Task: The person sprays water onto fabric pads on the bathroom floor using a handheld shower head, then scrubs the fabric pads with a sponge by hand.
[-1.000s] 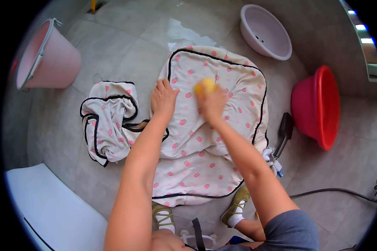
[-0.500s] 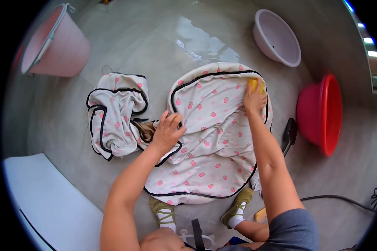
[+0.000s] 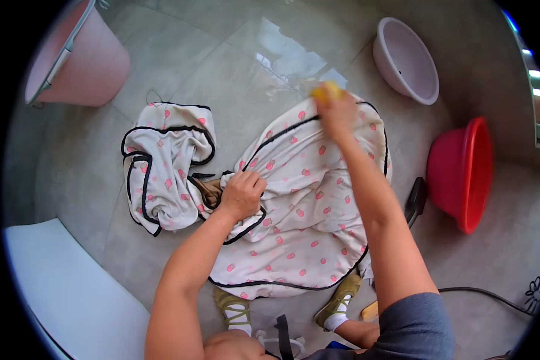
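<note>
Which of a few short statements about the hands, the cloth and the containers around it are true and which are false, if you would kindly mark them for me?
1. The right hand holds a yellow block. True.
2. The left hand is raised well clear of the printed cloth. False: it is on the fabric, at the left edge of the spread part.
3. The printed cloth has black edging. True.
4. The red basin is on the left side of the view. False: it is on the right side.
5. The pink bucket is in the upper left of the view. True.
6. The yellow block lies inside the red basin. False: it is in the right hand's fingers.
</note>
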A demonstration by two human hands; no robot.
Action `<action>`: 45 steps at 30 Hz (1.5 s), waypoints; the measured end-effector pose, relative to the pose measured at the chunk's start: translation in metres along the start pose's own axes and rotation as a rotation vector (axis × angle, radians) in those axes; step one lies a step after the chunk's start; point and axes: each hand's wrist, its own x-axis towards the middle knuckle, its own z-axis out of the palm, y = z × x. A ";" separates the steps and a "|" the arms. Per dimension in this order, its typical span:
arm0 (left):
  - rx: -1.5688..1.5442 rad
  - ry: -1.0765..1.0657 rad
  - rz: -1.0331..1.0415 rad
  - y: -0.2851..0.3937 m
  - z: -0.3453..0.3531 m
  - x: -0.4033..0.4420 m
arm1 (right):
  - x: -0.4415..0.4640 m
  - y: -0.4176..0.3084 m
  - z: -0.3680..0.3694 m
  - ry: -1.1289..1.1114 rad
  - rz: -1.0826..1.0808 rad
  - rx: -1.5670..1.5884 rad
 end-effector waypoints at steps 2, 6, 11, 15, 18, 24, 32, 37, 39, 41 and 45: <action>-0.005 0.021 -0.022 0.001 0.003 0.000 | -0.005 0.046 -0.021 -0.046 0.228 -0.275; 0.116 0.017 -0.004 0.004 0.003 0.006 | -0.003 0.024 0.001 0.039 0.424 -0.331; 0.166 -0.006 0.013 0.003 0.007 0.004 | -0.047 -0.157 0.004 -0.176 -0.073 0.243; 0.238 -0.016 -0.029 0.005 0.007 0.000 | -0.045 -0.153 0.004 -0.118 -0.323 0.431; 0.199 0.032 -0.010 0.004 0.005 0.004 | -0.021 -0.038 -0.005 -0.103 -0.190 0.134; 0.228 0.025 -0.004 0.003 0.009 0.003 | -0.019 0.103 -0.028 -0.063 0.416 -0.310; 0.245 -0.076 -0.051 0.004 0.008 0.001 | -0.065 -0.113 -0.009 0.034 -0.051 0.278; 0.280 -0.050 -0.050 0.005 0.008 0.001 | -0.069 -0.066 -0.008 0.009 -0.213 0.242; 0.224 -0.037 -0.043 0.003 0.009 0.001 | -0.057 0.007 -0.032 -0.179 -0.055 0.136; 0.232 -0.041 -0.028 0.004 0.007 0.004 | -0.074 0.076 -0.042 0.008 0.143 -0.098; 0.277 -0.161 0.045 -0.004 0.000 0.016 | -0.116 0.131 -0.103 -0.007 0.096 -0.187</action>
